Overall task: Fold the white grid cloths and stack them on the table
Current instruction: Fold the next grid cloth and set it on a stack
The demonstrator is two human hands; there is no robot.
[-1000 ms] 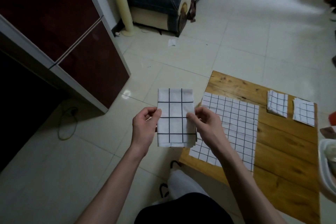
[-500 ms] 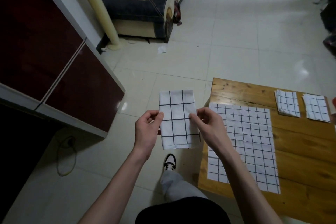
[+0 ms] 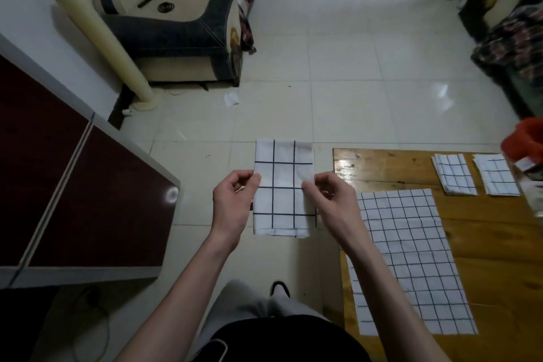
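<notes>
Folded grid cloth [image 3: 282, 188], a soft, limp white rectangle, is being pinched at its side edges by the left hand [image 3: 232, 203] and right hand [image 3: 333, 200], above the floor just left of the wooden table [image 3: 499, 244]. Layers are likely being risked: a loosened pinch could let them slip apart.

A home living room: a padded armchair [image 3: 176, 29], pale tiled floor [image 3: 352, 82] and low wooden table [image 3: 499, 244].

head cam | looks forward-down | near hands, above floor [image 3: 338, 67] | table [image 3: 499, 244] at right
</notes>
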